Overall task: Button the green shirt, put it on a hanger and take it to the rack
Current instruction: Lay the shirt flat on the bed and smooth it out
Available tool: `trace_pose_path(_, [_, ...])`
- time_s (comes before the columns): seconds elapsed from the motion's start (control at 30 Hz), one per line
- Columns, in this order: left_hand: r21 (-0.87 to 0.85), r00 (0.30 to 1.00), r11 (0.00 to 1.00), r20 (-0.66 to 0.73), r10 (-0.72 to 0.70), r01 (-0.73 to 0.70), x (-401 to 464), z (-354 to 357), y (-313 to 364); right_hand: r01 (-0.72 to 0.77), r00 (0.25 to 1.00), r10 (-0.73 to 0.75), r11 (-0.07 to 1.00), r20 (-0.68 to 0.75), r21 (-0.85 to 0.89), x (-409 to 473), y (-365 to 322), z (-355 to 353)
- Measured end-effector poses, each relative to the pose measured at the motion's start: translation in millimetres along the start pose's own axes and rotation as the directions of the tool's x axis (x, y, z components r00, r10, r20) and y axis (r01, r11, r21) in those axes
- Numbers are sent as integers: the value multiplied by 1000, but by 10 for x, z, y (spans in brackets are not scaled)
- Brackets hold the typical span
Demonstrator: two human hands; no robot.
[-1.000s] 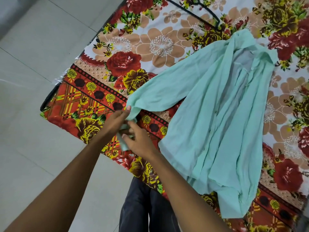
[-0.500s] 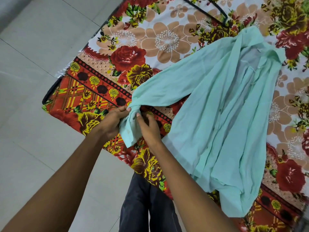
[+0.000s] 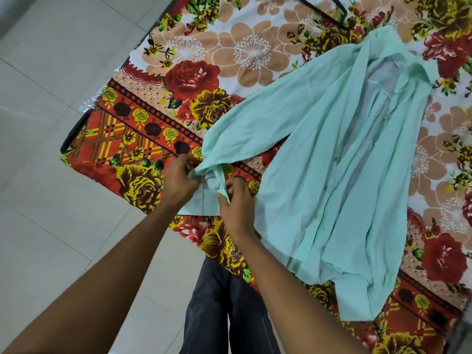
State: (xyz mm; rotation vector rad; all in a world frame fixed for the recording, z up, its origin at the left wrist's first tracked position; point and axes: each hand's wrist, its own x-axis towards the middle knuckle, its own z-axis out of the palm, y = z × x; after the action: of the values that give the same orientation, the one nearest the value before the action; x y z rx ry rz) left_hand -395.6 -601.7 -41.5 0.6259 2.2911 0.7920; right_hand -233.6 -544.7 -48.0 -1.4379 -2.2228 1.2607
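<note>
With your left hand and right hand both pinching the pale green cotton shirt's sleeve cuff, tugging could drag it off the floral-sheeted bed's near edge.

Even, soft daylight; faint shadows; mild glare on floor tiles; wide-angle bending at edges; slight softness overall.

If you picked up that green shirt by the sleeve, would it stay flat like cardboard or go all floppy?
Probably floppy. The green shirt lies in soft folds and ripples on the flowery bedsheet, and its cuff bunches where the left hand and right hand pinch it. It looks thin, so likely light. It would probably hang down and drag rather than hold its shape.
</note>
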Motion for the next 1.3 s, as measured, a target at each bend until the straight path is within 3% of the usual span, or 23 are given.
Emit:
trace_pose_path(0.1, [58,996,998,-81,27,-23,-91,105,-77,136,987,-126,986,101,-98,-167,108,21])
trace_pose_path(0.2, [66,995,997,-92,-45,51,-144,38,-119,250,963,-230,956,140,-154,-259,165,-17])
trace_pose_path(0.27, [128,998,991,-57,-31,38,-185,-4,-79,276,945,-224,937,239,-214,-242,205,-48])
trace_pose_path(0.33, [271,999,962,-32,36,-26,-232,10,47,170,947,-127,977,294,-126,-236,183,-118])
trace_pose_path(0.4, [329,992,938,-19,122,-109,-256,88,243,19,981,-32,997,193,69,-191,80,-244])
trace_pose_path(0.53, [285,958,916,49,282,-283,-163,462,852,53,979,-10,978,-205,204,172,48,-659])
trace_pose_path(0.63, [230,911,883,156,381,-408,-14,883,1322,72,922,11,978,-388,198,596,235,-1115])
trace_pose_path(0.77, [195,761,755,362,538,-626,203,1569,1892,-34,810,55,998,-584,46,1164,835,-1882])
trace_pose_path(0.9, [192,647,654,497,578,-731,306,2194,2301,-406,811,244,890,-532,-210,1390,1478,-2411])
trace_pose_path(0.97, [188,597,609,549,585,-770,352,2459,2433,-518,787,338,817,-516,-254,1422,1689,-2596])
trace_pose_path(1.07, [147,495,517,587,641,-844,420,2832,2675,-647,652,499,759,-571,-76,1478,1929,-2798])
trace_pose_path(1.17, [144,434,452,630,644,-880,414,3160,2858,-665,489,608,724,-626,183,1453,2138,-2975])
trace_pose_path(1.3, [294,454,360,714,534,-886,324,3427,2784,-623,584,671,732,-457,278,1310,2461,-3275])
